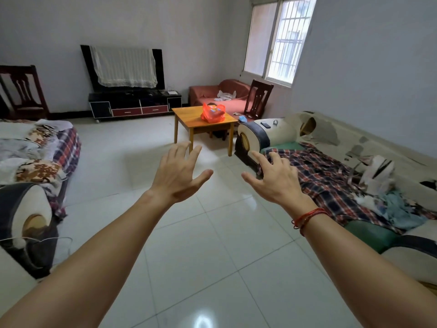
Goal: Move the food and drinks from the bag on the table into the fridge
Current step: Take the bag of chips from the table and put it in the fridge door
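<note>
Both my left hand (pixel 177 176) and right hand (pixel 275 177) are extended, fingers spread, holding nothing; orange plastic bag (pixel 212 113) sits on wooden table (pixel 186 116) well ahead.

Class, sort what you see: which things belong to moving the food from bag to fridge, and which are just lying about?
Job: orange bag; wooden table; left hand; right hand, both empty. Fridge not in view.
Lying about: draped television; remote; plaid blanket; chair under the window.

Small wooden table (pixel 186 114) is standing on white tiled floor (pixel 212 233), w/ orange plastic bag (pixel 212 114) sitting directly on top, approx. mid-tabletop, knotted handles sticking up.
</note>
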`<action>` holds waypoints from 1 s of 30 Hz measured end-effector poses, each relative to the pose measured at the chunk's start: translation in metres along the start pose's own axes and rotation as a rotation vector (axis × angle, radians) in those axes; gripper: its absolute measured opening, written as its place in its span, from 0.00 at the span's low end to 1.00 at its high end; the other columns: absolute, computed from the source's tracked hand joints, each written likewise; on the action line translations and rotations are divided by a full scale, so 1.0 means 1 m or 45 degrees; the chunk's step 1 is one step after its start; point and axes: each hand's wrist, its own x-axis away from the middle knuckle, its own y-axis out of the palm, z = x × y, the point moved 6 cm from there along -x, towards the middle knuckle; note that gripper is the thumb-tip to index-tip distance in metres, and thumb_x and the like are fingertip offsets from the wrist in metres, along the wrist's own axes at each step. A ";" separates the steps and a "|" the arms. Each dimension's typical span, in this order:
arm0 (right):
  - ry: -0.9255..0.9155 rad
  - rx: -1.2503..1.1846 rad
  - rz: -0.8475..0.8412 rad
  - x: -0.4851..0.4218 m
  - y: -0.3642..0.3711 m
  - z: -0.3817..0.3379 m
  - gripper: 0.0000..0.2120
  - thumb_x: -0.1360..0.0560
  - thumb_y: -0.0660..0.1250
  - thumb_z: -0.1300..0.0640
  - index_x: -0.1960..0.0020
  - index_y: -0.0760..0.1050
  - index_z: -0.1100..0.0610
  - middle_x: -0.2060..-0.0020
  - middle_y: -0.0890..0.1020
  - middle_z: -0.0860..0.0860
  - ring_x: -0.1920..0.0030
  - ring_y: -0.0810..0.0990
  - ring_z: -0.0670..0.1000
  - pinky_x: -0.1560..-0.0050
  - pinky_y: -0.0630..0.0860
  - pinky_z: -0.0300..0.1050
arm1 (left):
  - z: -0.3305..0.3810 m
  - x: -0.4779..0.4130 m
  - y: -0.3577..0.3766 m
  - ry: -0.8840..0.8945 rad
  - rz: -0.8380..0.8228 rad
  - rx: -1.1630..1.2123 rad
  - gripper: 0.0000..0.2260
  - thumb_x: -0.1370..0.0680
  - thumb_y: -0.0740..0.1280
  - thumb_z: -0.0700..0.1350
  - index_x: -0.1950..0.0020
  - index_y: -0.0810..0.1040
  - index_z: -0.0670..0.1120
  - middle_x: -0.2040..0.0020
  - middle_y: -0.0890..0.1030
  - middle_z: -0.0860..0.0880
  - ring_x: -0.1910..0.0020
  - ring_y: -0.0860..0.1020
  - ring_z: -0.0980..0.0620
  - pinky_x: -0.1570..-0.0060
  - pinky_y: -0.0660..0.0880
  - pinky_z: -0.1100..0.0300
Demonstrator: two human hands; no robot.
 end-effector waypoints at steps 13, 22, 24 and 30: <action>0.050 -0.007 -0.021 -0.177 0.049 0.014 0.34 0.22 0.56 0.30 0.21 0.55 0.41 0.23 0.62 0.56 0.25 0.62 0.61 0.27 0.60 0.63 | -0.068 -0.161 0.093 0.022 -0.086 0.020 0.38 0.26 0.48 0.69 0.24 0.64 0.47 0.25 0.64 0.42 0.26 0.61 0.42 0.31 0.64 0.45; 0.060 -0.028 -0.069 -0.327 0.120 0.062 0.35 0.23 0.55 0.30 0.20 0.54 0.41 0.23 0.62 0.58 0.25 0.62 0.61 0.28 0.61 0.64 | -0.106 -0.285 0.195 -0.004 -0.140 -0.022 0.37 0.25 0.49 0.69 0.23 0.61 0.48 0.24 0.62 0.42 0.24 0.59 0.42 0.29 0.63 0.43; 0.041 -0.026 -0.081 -0.367 0.133 0.075 0.35 0.22 0.56 0.30 0.20 0.54 0.41 0.24 0.62 0.57 0.26 0.63 0.61 0.28 0.61 0.64 | -0.113 -0.321 0.217 -0.022 -0.148 -0.030 0.36 0.25 0.50 0.69 0.24 0.62 0.48 0.25 0.63 0.43 0.25 0.60 0.42 0.29 0.62 0.44; 0.027 -0.039 -0.124 -0.487 0.159 0.110 0.34 0.23 0.56 0.30 0.21 0.55 0.41 0.23 0.63 0.58 0.26 0.63 0.62 0.28 0.61 0.64 | -0.135 -0.425 0.271 -0.061 -0.165 -0.038 0.35 0.24 0.53 0.68 0.25 0.63 0.48 0.28 0.66 0.43 0.29 0.63 0.43 0.32 0.66 0.46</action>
